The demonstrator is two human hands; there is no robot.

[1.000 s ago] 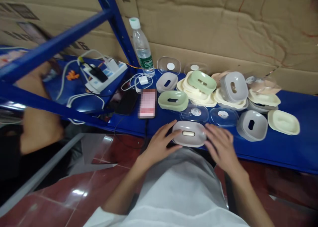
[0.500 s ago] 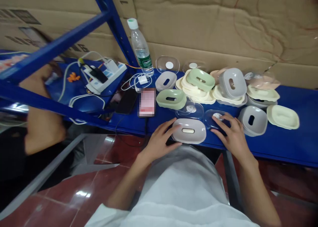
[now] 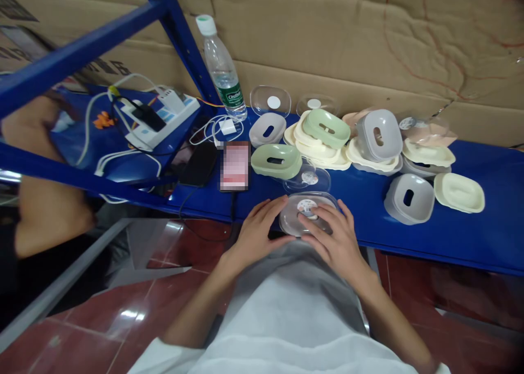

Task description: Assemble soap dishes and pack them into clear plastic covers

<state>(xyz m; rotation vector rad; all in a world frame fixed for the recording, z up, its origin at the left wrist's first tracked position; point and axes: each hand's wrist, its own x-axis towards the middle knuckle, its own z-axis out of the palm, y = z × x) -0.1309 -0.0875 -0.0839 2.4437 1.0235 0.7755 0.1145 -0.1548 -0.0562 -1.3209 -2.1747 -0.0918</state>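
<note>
A clear oval lid (image 3: 291, 213) with a round white sticker lies over a grey oval dish at the table's front edge. Against the left side of the dish rests my left hand (image 3: 257, 229), its fingers apart. My right hand (image 3: 333, 235) has its fingers spread on the lid's top and right side. Behind them are a green slotted dish (image 3: 276, 162) and another clear lid (image 3: 321, 182). A grey slotted dish (image 3: 417, 199) stands to the right. The dish under the lid is partly hidden by my fingers.
Stacked cream, green and grey pieces (image 3: 327, 128) fill the middle back. A water bottle (image 3: 225, 82), a phone (image 3: 234, 166) and a power strip (image 3: 164, 120) are left. Another person's arm (image 3: 49, 199) is at far left, beyond a blue frame (image 3: 82, 46).
My right hand has moved left with the clear lid from beside the grey dish, and the lid is now over it. The view has shifted slightly. The other person's arm appears further left.
</note>
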